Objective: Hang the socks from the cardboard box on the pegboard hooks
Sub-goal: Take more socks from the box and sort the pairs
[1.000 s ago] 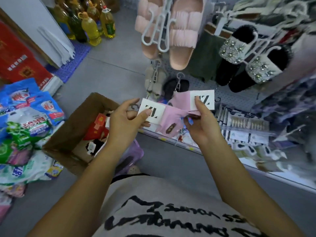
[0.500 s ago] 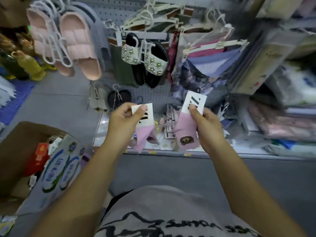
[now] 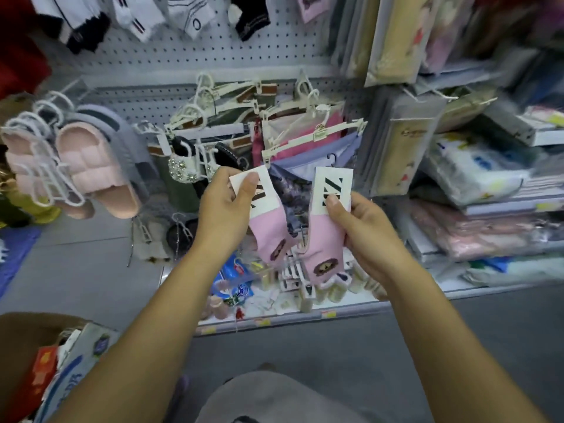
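Observation:
My left hand (image 3: 224, 215) pinches the white card label of one pink sock (image 3: 268, 236), thumb on the front of the card. My right hand (image 3: 363, 236) pinches the label of a second pink sock (image 3: 323, 248), which carries a small brown patch. Both socks hang down side by side in front of the shelf. The white pegboard (image 3: 213, 53) rises behind them, with several socks (image 3: 137, 13) hanging along its top. The cardboard box (image 3: 21, 331) shows at the lower left edge, partly cut off.
Pink slippers (image 3: 88, 169) on white hangers hang at the left. Black jewelled slippers (image 3: 186, 166) and clipped garments (image 3: 305, 138) hang at the centre. Packaged bedding (image 3: 476, 178) is stacked at the right. A low shelf (image 3: 305, 312) holds small goods. A blue-and-white carton (image 3: 76, 367) leans out of the box.
My view has swung up and right from the box to the pegboard. The two socks have come apart, one in each hand, and both hands have risen.

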The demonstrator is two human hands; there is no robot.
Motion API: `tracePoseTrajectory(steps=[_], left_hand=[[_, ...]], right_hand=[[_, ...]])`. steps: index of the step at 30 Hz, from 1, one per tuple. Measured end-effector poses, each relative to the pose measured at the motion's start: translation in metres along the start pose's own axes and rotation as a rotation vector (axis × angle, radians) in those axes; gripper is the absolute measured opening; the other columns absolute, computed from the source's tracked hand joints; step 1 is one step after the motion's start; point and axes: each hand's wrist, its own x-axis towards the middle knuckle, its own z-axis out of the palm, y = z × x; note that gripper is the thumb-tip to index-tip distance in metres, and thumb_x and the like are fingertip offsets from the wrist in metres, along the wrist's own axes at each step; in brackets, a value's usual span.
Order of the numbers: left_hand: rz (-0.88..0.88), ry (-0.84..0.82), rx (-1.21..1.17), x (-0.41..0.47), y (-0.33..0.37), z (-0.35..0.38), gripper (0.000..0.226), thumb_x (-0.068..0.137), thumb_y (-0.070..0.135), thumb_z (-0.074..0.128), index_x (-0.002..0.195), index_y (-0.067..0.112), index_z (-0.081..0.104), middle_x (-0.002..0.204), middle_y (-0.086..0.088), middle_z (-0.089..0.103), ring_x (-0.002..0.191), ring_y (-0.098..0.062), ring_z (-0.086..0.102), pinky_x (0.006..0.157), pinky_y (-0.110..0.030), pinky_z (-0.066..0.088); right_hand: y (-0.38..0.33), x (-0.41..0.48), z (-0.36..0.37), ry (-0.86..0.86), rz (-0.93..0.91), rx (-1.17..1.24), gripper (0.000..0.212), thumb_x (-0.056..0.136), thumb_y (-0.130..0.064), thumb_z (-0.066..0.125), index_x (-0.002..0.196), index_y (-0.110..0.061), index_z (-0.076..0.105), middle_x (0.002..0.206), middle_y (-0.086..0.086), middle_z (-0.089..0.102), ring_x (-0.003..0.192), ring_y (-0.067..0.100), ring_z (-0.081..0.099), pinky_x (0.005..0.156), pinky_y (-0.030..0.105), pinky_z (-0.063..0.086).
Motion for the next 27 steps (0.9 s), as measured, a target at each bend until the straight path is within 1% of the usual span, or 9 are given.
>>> tracePoseTrajectory(steps=[2, 4, 6, 9, 11, 16, 19, 22, 27], left_hand=[[-0.001, -0.015, -0.011, 0.019, 0.007, 0.001, 0.017, 0.102, 0.038, 0.057, 0.095, 0.023, 0.055, 0.081, -0.017, 0.066, 0.063, -0.016, 0.056, 0.057, -0.031, 0.042], [-0.015, -0.046, -0.037, 0.038, 0.017, 0.001, 0.017, 0.101, 0.038, 0.058, 0.103, 0.021, 0.057, 0.082, -0.009, 0.070, 0.063, -0.013, 0.061, 0.056, -0.029, 0.046], [-0.021, -0.106, -0.067, 0.056, 0.029, 0.001, 0.023, 0.100, 0.036, 0.060, 0.114, 0.018, 0.056, 0.086, -0.005, 0.074, 0.067, -0.011, 0.066, 0.061, -0.031, 0.051], [-0.019, -0.222, -0.128, 0.085, 0.051, 0.001, 0.030, 0.099, 0.038, 0.061, 0.122, 0.020, 0.054, 0.097, -0.011, 0.076, 0.086, -0.028, 0.074, 0.077, -0.049, 0.060], [-0.014, -0.276, -0.185, 0.105, 0.068, 0.001, 0.030, 0.098, 0.037, 0.062, 0.122, 0.020, 0.056, 0.103, -0.006, 0.077, 0.095, -0.027, 0.074, 0.086, -0.057, 0.058], [-0.049, -0.355, -0.400, 0.143, 0.104, 0.011, 0.018, 0.099, 0.021, 0.062, 0.114, 0.014, 0.067, 0.103, -0.005, 0.079, 0.097, -0.020, 0.075, 0.090, -0.045, 0.058], [-0.053, -0.342, -0.458, 0.162, 0.118, 0.020, 0.017, 0.097, 0.022, 0.065, 0.112, 0.014, 0.070, 0.103, -0.007, 0.079, 0.098, -0.024, 0.075, 0.092, -0.047, 0.058], [-0.024, -0.310, -0.450, 0.179, 0.127, 0.029, 0.015, 0.097, 0.022, 0.067, 0.110, 0.015, 0.070, 0.100, -0.006, 0.079, 0.097, -0.025, 0.075, 0.093, -0.052, 0.058], [0.036, -0.258, -0.445, 0.204, 0.142, 0.042, 0.013, 0.099, 0.017, 0.063, 0.108, 0.022, 0.071, 0.101, 0.000, 0.079, 0.097, -0.018, 0.075, 0.094, -0.049, 0.058]], right_hand=[[-0.008, 0.009, 0.003, -0.075, 0.049, 0.080, 0.027, 0.100, -0.023, 0.055, 0.124, -0.013, 0.065, 0.117, 0.005, 0.074, 0.103, 0.017, 0.070, 0.081, 0.031, 0.057], [-0.015, 0.019, 0.008, -0.093, 0.052, 0.096, 0.029, 0.101, -0.022, 0.054, 0.125, -0.010, 0.064, 0.118, 0.006, 0.073, 0.104, 0.017, 0.070, 0.083, 0.030, 0.055], [-0.024, 0.032, 0.011, -0.089, 0.030, 0.099, 0.032, 0.097, -0.026, 0.058, 0.124, -0.010, 0.065, 0.117, 0.007, 0.073, 0.103, 0.018, 0.069, 0.087, 0.035, 0.050], [-0.048, 0.055, 0.014, -0.066, -0.031, 0.104, 0.038, 0.093, -0.029, 0.061, 0.126, -0.009, 0.064, 0.121, 0.009, 0.072, 0.110, 0.023, 0.068, 0.088, 0.036, 0.051], [-0.070, 0.069, 0.016, -0.039, -0.096, 0.100, 0.039, 0.093, -0.030, 0.063, 0.127, -0.011, 0.064, 0.123, 0.008, 0.071, 0.117, 0.027, 0.066, 0.093, 0.040, 0.052], [-0.113, 0.093, 0.019, 0.059, -0.244, 0.072, 0.032, 0.092, -0.035, 0.066, 0.118, -0.018, 0.070, 0.118, 0.005, 0.073, 0.114, 0.026, 0.067, 0.097, 0.048, 0.053], [-0.132, 0.109, 0.019, 0.118, -0.274, 0.111, 0.027, 0.094, -0.030, 0.064, 0.117, -0.017, 0.071, 0.118, 0.005, 0.074, 0.116, 0.029, 0.066, 0.104, 0.054, 0.049], [-0.149, 0.126, 0.016, 0.188, -0.301, 0.081, 0.023, 0.094, -0.030, 0.065, 0.112, -0.017, 0.073, 0.113, 0.006, 0.075, 0.114, 0.033, 0.066, 0.101, 0.059, 0.049], [-0.175, 0.163, 0.002, 0.253, -0.393, -0.053, 0.022, 0.094, -0.033, 0.067, 0.111, -0.019, 0.069, 0.107, 0.002, 0.076, 0.104, 0.027, 0.071, 0.094, 0.051, 0.056]])
